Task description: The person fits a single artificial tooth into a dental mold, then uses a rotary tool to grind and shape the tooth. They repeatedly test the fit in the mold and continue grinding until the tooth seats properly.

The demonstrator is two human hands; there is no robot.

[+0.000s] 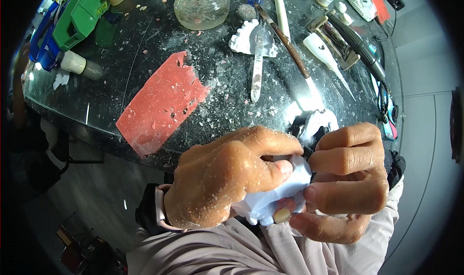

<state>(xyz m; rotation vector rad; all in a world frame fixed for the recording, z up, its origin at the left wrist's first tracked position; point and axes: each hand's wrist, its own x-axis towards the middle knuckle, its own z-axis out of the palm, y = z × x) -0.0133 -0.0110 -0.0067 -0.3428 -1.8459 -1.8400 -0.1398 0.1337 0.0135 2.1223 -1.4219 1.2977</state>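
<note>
From where I stand, taking the pale-blue dental cast (pixel 273 196) as clock centre, twelve being straight ahead of the seated person. Cast is up in both hands, in front of the torso, just off the near edge of the table (pixel 104 94).

Left hand (pixel 224 178) at nine to ten o'clock, bent tightly round the cast; thumb presses on its upper face, index finger arched above. Right hand (pixel 350 178) at three o'clock, fingers curled, two lower fingertips touching the cast's right side. Left has a firm grasp; right is in contact, but whether it grips anything small I cannot tell.

At the cast's lower edge, about six o'clock, a yellowish tooth-like piece (pixel 282 215), with pinkish material beside it. Whether the pink is wax or skin: unclear.

Hidden: cast's left end and far side, behind the left hand; most left fingertips; the right thumb, not made out. Behind the hands, one o'clock, a crumpled white item (pixel 319 123) partly covered and washed out by glare; kind uncertain.

Further off: torn red sheet (pixel 162 106), ten o'clock; white horseshoe-shaped cast (pixel 241 38), near twelve, partly covered by a metal-bladed tool (pixel 257 74); glass jar (pixel 202 9), eleven, top cut off by the upper edge. Pale crumbs scattered between, too small to identify.
</note>
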